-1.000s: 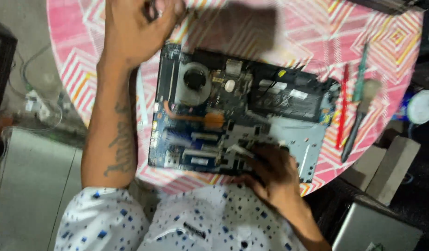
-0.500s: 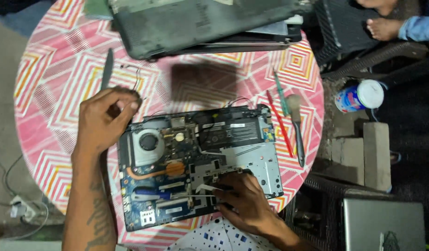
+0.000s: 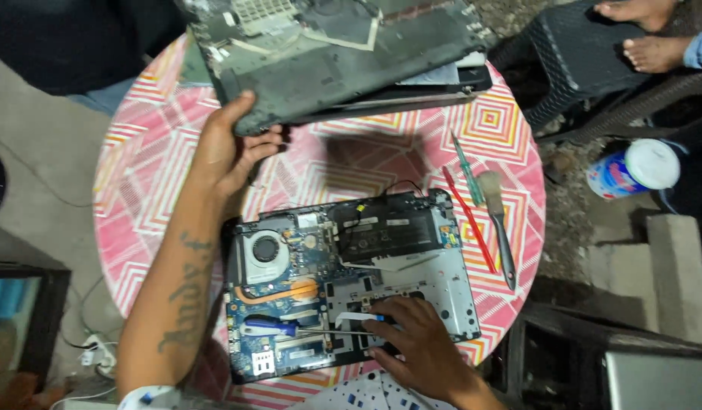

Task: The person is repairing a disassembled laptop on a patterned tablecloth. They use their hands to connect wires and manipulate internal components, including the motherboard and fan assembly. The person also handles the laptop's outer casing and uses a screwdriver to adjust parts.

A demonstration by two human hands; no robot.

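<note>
An opened laptop base (image 3: 412,262) lies on a round table with a pink patterned cloth (image 3: 150,190); its fan, copper heat pipe and blue circuit board are exposed. My right hand (image 3: 419,345) rests on the base's near edge, with its fingertips at the shaft end of a blue-handled screwdriver (image 3: 271,328) that lies across the board. My left hand (image 3: 229,152) grips the near corner of a dark, dusty laptop cover (image 3: 328,68) lying at the table's far side.
A red screwdriver (image 3: 469,220), a green screwdriver (image 3: 466,168) and a brush (image 3: 497,220) lie right of the base. A white-lidded container (image 3: 632,171) and concrete blocks (image 3: 678,273) are on the floor at right. Another person's bare feet (image 3: 640,34) rest at the upper right.
My left hand moved from the table beside the base up to the cover's corner. The view shifted, so more of the table's far side shows. My right hand stayed on the base.
</note>
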